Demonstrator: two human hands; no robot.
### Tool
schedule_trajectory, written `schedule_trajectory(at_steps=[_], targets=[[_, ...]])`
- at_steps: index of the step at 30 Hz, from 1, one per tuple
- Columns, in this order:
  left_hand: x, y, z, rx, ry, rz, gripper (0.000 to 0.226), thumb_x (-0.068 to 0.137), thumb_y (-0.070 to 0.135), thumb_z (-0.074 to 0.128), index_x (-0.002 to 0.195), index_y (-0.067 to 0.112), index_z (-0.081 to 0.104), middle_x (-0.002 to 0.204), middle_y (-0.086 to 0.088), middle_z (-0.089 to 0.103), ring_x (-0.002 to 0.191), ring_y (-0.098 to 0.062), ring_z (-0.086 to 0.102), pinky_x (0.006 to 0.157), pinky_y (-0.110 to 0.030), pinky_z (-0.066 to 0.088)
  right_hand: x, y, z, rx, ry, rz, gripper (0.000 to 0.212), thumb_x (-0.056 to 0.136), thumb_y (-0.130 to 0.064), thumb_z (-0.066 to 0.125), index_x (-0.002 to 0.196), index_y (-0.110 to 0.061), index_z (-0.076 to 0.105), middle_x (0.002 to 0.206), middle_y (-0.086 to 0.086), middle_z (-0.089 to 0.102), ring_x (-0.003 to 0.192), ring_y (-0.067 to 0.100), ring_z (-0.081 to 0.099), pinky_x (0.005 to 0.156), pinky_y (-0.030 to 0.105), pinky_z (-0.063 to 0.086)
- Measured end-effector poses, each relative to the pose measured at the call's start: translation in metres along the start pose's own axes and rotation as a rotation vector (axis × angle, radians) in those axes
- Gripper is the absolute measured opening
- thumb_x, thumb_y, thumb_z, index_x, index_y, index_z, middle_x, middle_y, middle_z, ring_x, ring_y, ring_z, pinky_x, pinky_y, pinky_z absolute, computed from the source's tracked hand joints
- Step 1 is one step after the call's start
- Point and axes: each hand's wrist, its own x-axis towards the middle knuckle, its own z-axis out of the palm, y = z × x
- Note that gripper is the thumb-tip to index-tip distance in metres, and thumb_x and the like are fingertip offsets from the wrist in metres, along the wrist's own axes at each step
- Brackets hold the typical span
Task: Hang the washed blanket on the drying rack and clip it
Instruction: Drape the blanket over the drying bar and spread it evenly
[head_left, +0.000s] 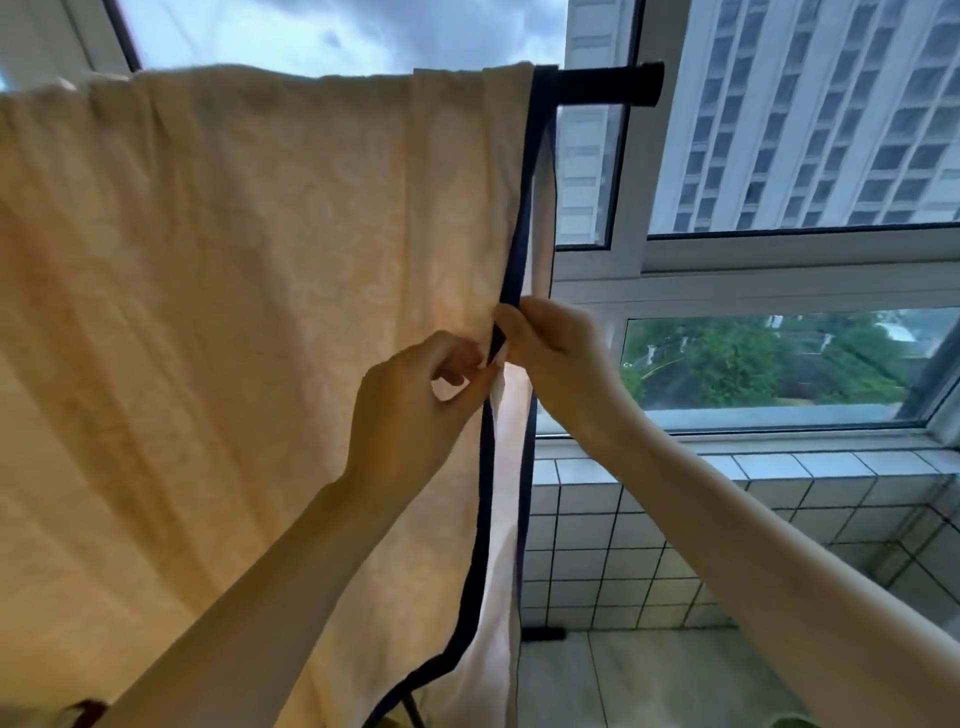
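Observation:
A cream blanket (218, 291) with a dark blue border hangs folded over the black top bar of the drying rack (608, 84), filling the left half of the view. Its bordered right edge runs down the middle. My left hand (410, 410) pinches that edge about halfway down, fingers curled on the cloth. Just to its right and slightly higher, my right hand (550, 345) grips the same dark border. The two hands nearly touch. No clip is visible.
A large window (779, 156) with white frames stands behind the rack, with tall buildings and trees outside. Below it runs a tiled ledge and wall (623, 545). A rack foot (543, 634) rests on the pale floor at lower centre.

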Motion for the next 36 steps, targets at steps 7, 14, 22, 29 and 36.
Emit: schedule_trajectory(at_steps=[7, 14, 22, 29, 36], targets=[[-0.042, -0.059, -0.042, 0.201, 0.431, -0.44, 0.054, 0.075, 0.028, 0.08, 0.118, 0.013, 0.051, 0.117, -0.002, 0.05, 0.104, -0.025, 0.045, 0.084, -0.037, 0.043, -0.011, 0.013, 0.011, -0.017, 0.072, 0.035, 0.031, 0.097, -0.015, 0.05, 0.07, -0.002, 0.049, 0.058, 0.011, 0.045, 0.054, 0.013, 0.039, 0.054, 0.024, 0.035], [-0.064, -0.12, -0.058, 0.171, 0.415, -0.727, 0.071, 0.07, 0.037, 0.083, 0.124, 0.007, 0.048, 0.117, -0.013, 0.055, 0.105, -0.035, 0.056, 0.085, -0.048, 0.049, -0.021, 0.021, 0.022, -0.09, 0.107, -0.013, 0.035, 0.096, -0.014, 0.053, 0.073, 0.011, 0.051, 0.063, 0.027, 0.045, 0.054, 0.018, 0.035, 0.055, 0.027, 0.031], [-0.094, -0.134, -0.058, 0.23, 0.266, -0.599, 0.043, 0.084, 0.033, 0.071, 0.061, 0.001, 0.053, 0.053, -0.009, 0.054, 0.048, -0.024, 0.051, 0.051, -0.036, 0.041, -0.056, 0.04, 0.036, -0.167, 0.138, 0.026, 0.043, 0.095, -0.008, 0.053, 0.055, -0.016, 0.039, 0.05, -0.007, 0.033, 0.044, 0.006, 0.031, 0.047, 0.013, 0.024], [-0.129, -0.133, -0.064, 0.186, 0.116, -0.558, 0.031, 0.083, 0.027, 0.073, 0.062, 0.009, 0.06, 0.055, -0.001, 0.058, 0.049, -0.02, 0.055, 0.047, -0.034, 0.045, -0.096, 0.063, 0.061, -0.265, 0.21, 0.112, 0.047, 0.094, -0.006, 0.055, 0.056, -0.028, 0.036, 0.051, -0.011, 0.034, 0.047, 0.003, 0.034, 0.048, 0.014, 0.029], [-0.171, -0.15, -0.064, 0.162, -0.058, -0.63, 0.029, 0.083, 0.028, 0.073, 0.061, 0.016, 0.058, 0.059, -0.004, 0.061, 0.051, -0.02, 0.056, 0.047, -0.032, 0.045, -0.129, 0.077, 0.075, -0.241, 0.203, 0.251, 0.026, 0.095, -0.006, 0.053, 0.07, -0.009, 0.057, 0.061, 0.0, 0.053, 0.051, 0.0, 0.043, 0.052, 0.012, 0.036]])
